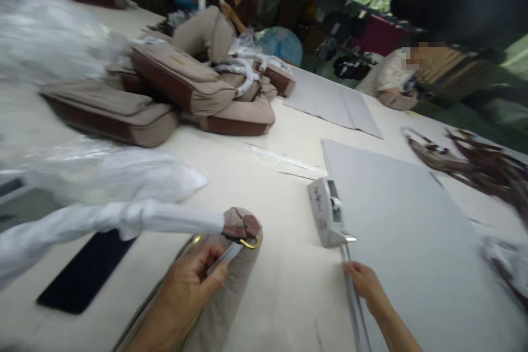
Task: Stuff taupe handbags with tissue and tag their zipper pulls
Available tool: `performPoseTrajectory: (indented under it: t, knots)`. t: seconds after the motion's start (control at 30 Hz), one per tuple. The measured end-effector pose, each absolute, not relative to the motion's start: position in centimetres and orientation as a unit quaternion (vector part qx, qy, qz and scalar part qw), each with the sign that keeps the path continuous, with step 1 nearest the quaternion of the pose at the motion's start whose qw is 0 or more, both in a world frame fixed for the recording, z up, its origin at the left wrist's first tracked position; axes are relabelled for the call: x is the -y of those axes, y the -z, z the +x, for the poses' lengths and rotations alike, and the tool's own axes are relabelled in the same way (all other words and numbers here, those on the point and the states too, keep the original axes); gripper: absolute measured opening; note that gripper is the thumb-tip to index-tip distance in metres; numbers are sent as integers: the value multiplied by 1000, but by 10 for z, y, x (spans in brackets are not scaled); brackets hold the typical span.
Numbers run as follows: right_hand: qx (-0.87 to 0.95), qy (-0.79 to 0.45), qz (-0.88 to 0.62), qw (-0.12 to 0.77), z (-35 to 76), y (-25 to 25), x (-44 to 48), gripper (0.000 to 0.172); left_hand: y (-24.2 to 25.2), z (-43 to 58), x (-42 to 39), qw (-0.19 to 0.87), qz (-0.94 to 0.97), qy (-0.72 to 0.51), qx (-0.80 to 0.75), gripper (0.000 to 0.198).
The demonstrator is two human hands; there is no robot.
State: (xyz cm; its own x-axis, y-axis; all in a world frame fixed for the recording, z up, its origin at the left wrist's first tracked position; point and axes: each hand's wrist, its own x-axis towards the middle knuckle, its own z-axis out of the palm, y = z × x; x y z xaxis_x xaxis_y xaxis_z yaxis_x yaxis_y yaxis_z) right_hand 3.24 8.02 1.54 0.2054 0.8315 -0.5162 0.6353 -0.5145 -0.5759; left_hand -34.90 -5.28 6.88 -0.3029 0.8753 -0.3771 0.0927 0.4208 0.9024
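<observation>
My left hand (187, 286) is closed, pinching a narrow white strip (226, 257) beside the gold ring (250, 243) of a beige and brown handbag (233, 291). The bag's handle (157, 217) is wrapped in white material and runs off to the left. My right hand (367, 284) is closed just below the cutter of a grey tape dispenser (325, 212). A thin shiny strip, which looks like tape (350, 286), runs from the dispenser past my fingertips. Those fingertips pinch at its edge.
Several beige and brown handbags (181, 82) are piled at the back left, near clear plastic bags (49, 33). A dark phone-like slab (86, 272) lies at left. Grey sheets (396, 203) cover the right. Brown straps (487, 162) lie farther right. Other people sit across the table.
</observation>
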Motion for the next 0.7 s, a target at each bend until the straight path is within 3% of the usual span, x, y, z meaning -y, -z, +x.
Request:
performPoseTrajectory:
  t: [0.17, 0.37, 0.5, 0.7]
  knots:
    - [564, -364, -715, 193, 13, -56, -73, 38, -76, -347, 56, 389, 369, -434, -724, 15]
    - [657, -577, -471, 115, -134, -127, -39, 31, -79, -332, 55, 373, 391, -461, -704, 11]
    - [634, -651, -410, 84, -197, -134, -22, 34, -79, -332, 61, 365, 397, -483, -690, 12]
    - [615, -658, -430, 59, -207, -126, -22, 36, -66, -325, 65, 349, 385, -526, -674, 15]
